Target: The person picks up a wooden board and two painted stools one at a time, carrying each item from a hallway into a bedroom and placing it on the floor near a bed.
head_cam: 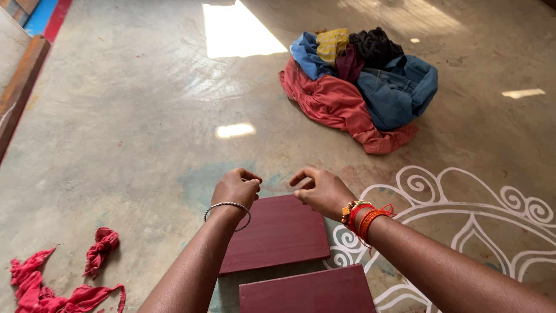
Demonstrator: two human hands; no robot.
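My left hand and my right hand hover close together above the far edge of a dark red flat board lying on the concrete floor. Both hands have their fingers curled in, and nothing shows between them. A thin metal bangle circles my left wrist; orange and red threads and beads wrap my right wrist. A second dark red board lies nearer to me, partly cut off by the bottom edge.
A heap of clothes in red, blue, yellow and black lies on the floor ahead to the right. Red cloth scraps sit at lower left. A white floor drawing curls at right. A low brown ledge runs along the left.
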